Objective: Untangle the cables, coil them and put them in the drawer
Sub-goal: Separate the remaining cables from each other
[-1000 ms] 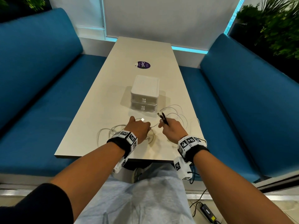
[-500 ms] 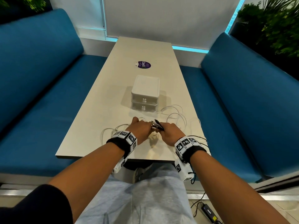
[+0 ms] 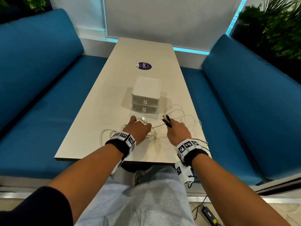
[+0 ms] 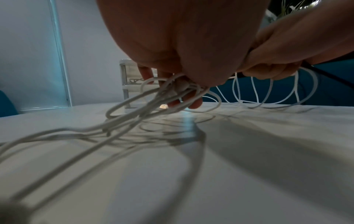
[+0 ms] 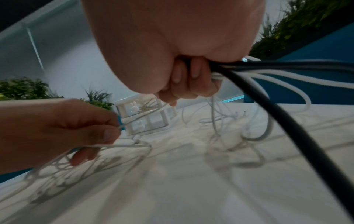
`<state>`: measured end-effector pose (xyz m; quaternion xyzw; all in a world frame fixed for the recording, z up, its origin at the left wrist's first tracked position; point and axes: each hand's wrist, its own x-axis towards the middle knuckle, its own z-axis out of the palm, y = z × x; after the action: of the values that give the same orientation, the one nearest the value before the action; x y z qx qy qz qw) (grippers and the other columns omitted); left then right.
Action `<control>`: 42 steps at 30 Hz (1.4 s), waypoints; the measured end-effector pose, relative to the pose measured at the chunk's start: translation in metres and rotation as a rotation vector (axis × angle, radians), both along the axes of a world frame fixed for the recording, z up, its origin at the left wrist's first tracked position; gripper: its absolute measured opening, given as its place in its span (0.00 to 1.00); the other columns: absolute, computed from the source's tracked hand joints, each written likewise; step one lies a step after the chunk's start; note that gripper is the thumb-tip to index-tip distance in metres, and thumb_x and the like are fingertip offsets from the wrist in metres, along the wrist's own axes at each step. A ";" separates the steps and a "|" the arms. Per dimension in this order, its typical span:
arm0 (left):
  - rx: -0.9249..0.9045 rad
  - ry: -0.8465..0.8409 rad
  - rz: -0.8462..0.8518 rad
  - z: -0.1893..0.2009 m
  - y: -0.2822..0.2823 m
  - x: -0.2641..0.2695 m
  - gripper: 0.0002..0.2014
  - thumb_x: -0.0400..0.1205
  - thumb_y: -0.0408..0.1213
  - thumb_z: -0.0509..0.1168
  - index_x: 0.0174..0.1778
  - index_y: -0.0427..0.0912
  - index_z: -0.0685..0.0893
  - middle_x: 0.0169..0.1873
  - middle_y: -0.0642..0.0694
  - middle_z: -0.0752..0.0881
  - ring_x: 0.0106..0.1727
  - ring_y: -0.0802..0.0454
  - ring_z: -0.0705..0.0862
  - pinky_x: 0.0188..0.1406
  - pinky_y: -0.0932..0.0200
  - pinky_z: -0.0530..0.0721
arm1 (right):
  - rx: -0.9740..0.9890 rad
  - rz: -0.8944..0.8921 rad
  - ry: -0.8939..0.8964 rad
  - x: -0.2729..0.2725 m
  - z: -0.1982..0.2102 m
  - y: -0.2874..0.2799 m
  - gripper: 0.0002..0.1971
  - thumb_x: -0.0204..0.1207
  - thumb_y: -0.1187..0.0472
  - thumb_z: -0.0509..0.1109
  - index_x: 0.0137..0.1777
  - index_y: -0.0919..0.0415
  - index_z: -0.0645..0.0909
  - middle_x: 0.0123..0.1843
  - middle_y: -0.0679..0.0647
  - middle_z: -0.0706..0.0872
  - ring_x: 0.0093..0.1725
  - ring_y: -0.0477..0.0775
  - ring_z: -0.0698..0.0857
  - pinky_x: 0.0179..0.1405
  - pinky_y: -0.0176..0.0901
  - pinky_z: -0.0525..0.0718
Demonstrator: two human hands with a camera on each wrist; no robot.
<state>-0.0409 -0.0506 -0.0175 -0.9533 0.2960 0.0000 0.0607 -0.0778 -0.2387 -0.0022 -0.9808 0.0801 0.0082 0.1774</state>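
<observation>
**A:** What has just changed?

**B:** Half a second ago my two hands were knuckle to knuckle over the tangle; now they are pulled apart again, with one thin strand stretched between them. My left hand [image 3: 137, 130] pinches that strand between thumb and forefinger and has a bunch of white loops gathered under its curled fingers. My right hand [image 3: 178, 133] is clenched round a bundle of cable ends, white leads and a thick black cable [image 5: 283, 119], whose plugs stick up out of my fist.

**B:** I judge this as the untangling still going on: I'm drawing one lead free of the rest. Nothing is coiled yet.

**A:** Where are the cables otherwise?

**B:** The white cables [image 3: 182, 115] lie in loose loops on the table [image 3: 97, 101], some to the right of my right hand, some trailing left behind my left wrist. A loose USB plug [image 3: 143, 118] rests just beyond my left hand.

**A:** And the drawer?

**B:** The small white drawer unit [image 3: 145, 95] stands just behind my hands, both drawers closed. Loops lie right beside its front corner, so I reckon they could snag there, and I'll need a free hand to open a drawer
</observation>
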 end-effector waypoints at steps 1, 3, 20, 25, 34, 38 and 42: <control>-0.011 0.010 -0.001 0.001 -0.003 0.000 0.08 0.86 0.32 0.55 0.56 0.45 0.77 0.42 0.46 0.89 0.48 0.42 0.84 0.65 0.48 0.60 | 0.029 0.040 -0.010 0.000 0.000 0.006 0.13 0.84 0.55 0.58 0.65 0.55 0.77 0.52 0.63 0.86 0.51 0.69 0.84 0.44 0.51 0.81; -0.013 0.036 -0.015 0.002 -0.008 0.000 0.08 0.83 0.29 0.56 0.49 0.46 0.76 0.36 0.48 0.87 0.42 0.41 0.84 0.61 0.47 0.60 | 0.073 0.145 0.007 0.001 0.000 0.018 0.13 0.84 0.56 0.59 0.65 0.55 0.78 0.53 0.63 0.88 0.50 0.68 0.85 0.46 0.53 0.84; -0.024 0.065 -0.004 -0.001 0.011 0.009 0.10 0.85 0.30 0.54 0.49 0.53 0.73 0.43 0.53 0.89 0.45 0.48 0.86 0.64 0.49 0.56 | -0.108 -0.064 0.110 0.004 -0.007 -0.031 0.11 0.85 0.54 0.59 0.61 0.56 0.77 0.54 0.61 0.83 0.50 0.65 0.85 0.44 0.50 0.80; -0.057 0.053 0.004 0.002 0.001 0.003 0.07 0.87 0.34 0.54 0.50 0.50 0.75 0.45 0.48 0.90 0.47 0.45 0.84 0.65 0.50 0.57 | -0.057 -0.030 0.034 0.001 -0.002 -0.012 0.11 0.84 0.56 0.58 0.63 0.55 0.76 0.52 0.61 0.84 0.49 0.66 0.85 0.41 0.49 0.79; -0.085 0.025 -0.047 0.010 -0.015 -0.004 0.12 0.84 0.27 0.56 0.52 0.49 0.80 0.51 0.49 0.86 0.50 0.45 0.82 0.61 0.49 0.63 | 0.108 0.228 0.111 0.004 0.002 0.017 0.10 0.81 0.63 0.60 0.54 0.54 0.83 0.52 0.58 0.89 0.51 0.63 0.85 0.51 0.53 0.84; -0.102 0.107 -0.034 0.001 -0.005 0.001 0.06 0.90 0.38 0.54 0.52 0.48 0.76 0.54 0.50 0.88 0.55 0.46 0.82 0.66 0.50 0.59 | 0.015 0.214 0.147 0.003 0.001 0.004 0.08 0.79 0.60 0.60 0.47 0.45 0.79 0.48 0.53 0.88 0.47 0.60 0.85 0.47 0.52 0.85; -0.067 0.104 -0.033 0.002 -0.002 0.005 0.05 0.88 0.36 0.55 0.51 0.50 0.75 0.51 0.51 0.87 0.52 0.46 0.83 0.63 0.47 0.59 | -0.053 0.168 0.127 0.001 -0.002 -0.004 0.08 0.81 0.57 0.60 0.54 0.51 0.80 0.49 0.57 0.86 0.46 0.62 0.85 0.45 0.53 0.85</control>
<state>-0.0357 -0.0528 -0.0159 -0.9484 0.3143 0.0387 0.0135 -0.0764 -0.2422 -0.0047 -0.9860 0.0088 0.0832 0.1445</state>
